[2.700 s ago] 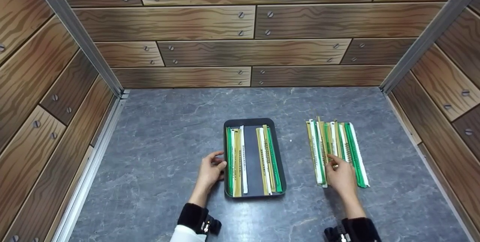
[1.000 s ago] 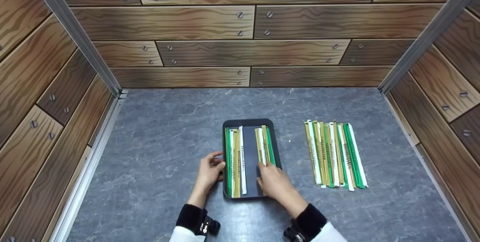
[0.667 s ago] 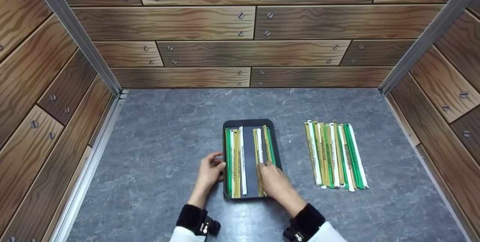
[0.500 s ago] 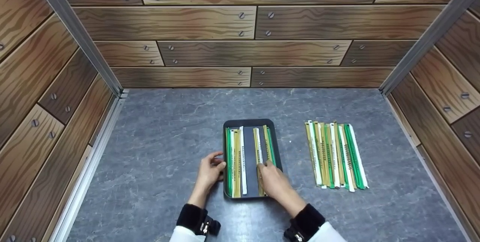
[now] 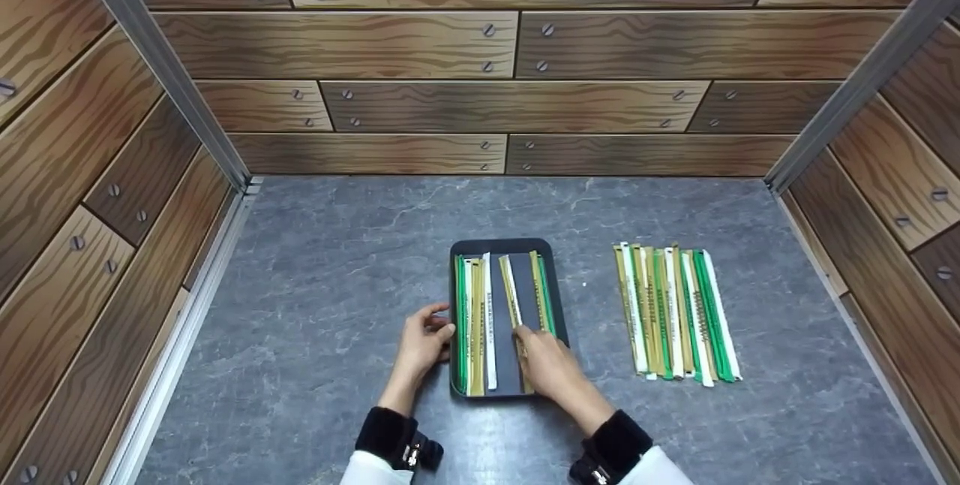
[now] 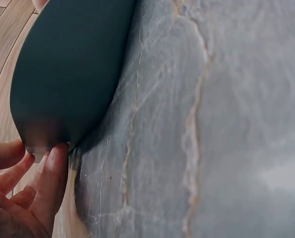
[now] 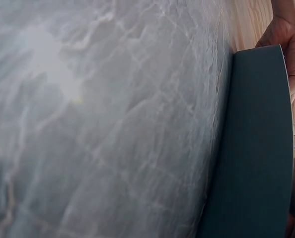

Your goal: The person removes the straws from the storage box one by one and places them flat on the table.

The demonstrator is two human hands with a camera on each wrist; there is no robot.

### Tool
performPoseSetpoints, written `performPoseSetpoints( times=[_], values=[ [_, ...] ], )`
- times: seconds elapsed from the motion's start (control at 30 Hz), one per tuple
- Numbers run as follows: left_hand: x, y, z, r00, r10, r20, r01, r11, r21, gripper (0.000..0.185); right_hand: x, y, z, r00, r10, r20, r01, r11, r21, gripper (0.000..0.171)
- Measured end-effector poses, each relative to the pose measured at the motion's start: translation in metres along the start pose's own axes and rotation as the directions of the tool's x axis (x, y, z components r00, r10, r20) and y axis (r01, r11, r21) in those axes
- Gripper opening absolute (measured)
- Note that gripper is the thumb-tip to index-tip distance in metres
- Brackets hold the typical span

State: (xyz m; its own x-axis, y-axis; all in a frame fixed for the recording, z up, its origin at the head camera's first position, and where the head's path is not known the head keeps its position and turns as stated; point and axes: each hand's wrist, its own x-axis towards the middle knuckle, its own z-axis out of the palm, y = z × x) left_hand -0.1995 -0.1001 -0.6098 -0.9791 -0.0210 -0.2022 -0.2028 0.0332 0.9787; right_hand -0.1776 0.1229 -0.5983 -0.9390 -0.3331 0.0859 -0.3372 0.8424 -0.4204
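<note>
A dark shallow tray point(image 5: 501, 243) holds long, thin wrapped straws in green, white and gold. My left hand point(image 5: 421, 338) grips the tray's left side, thumb near the rim; in the left wrist view my left fingers point(image 6: 50, 168) touch the dark wall point(image 6: 73, 74). Inside the tray, my right hand point(image 5: 553, 365) pinches a slanted pair of straws point(image 5: 511, 290), one gold and one white, by their lower part. Left of this pair lies a row of straws point(image 5: 480, 320). On its right, a gold and a green straw point(image 5: 541, 293) lie along the wall, partly behind my hand.
A wide row of similar straws point(image 5: 679, 312) lies on the grey marbled tabletop point(image 5: 360, 237), right of the tray. Wood-patterned panels point(image 5: 510, 102) enclose the back and both sides. A tiny white speck lies between tray and row.
My right hand has come from the loose row to the tray. The gold and white straws have shifted left, away from the right wall, and now tilt. My left hand has stayed put.
</note>
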Motion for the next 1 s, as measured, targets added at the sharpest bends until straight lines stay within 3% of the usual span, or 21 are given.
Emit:
performPoseSetpoints(
  times=[0.23,0.4,0.6,0.83,1.0],
  values=[
    [0.000,0.000,0.000,1.000,-0.004,-0.004,0.004,1.000,0.011,0.041,-0.003,0.003,-0.005,0.996,-0.014,-0.084,0.023,0.994,0.104,0.045],
    [-0.001,0.000,0.000,1.000,-0.004,-0.008,0.004,1.000,0.022,0.041,-0.006,0.005,-0.018,0.993,0.019,-0.117,0.007,0.976,0.218,0.051],
    [0.000,0.001,-0.001,1.000,-0.006,-0.008,0.006,1.000,0.011,0.041,-0.013,0.013,-0.034,0.989,0.055,-0.141,-0.018,0.967,0.254,0.055],
    [0.000,0.000,-0.001,1.000,0.019,0.009,-0.019,1.000,0.014,0.041,-0.024,0.027,-0.053,0.981,0.162,-0.108,-0.127,0.952,0.278,0.057],
    [-0.001,0.001,-0.001,1.000,0.008,0.001,-0.008,1.000,0.017,0.041,-0.035,0.048,-0.067,0.961,0.259,-0.097,-0.219,0.927,0.306,0.059]
  ],
)
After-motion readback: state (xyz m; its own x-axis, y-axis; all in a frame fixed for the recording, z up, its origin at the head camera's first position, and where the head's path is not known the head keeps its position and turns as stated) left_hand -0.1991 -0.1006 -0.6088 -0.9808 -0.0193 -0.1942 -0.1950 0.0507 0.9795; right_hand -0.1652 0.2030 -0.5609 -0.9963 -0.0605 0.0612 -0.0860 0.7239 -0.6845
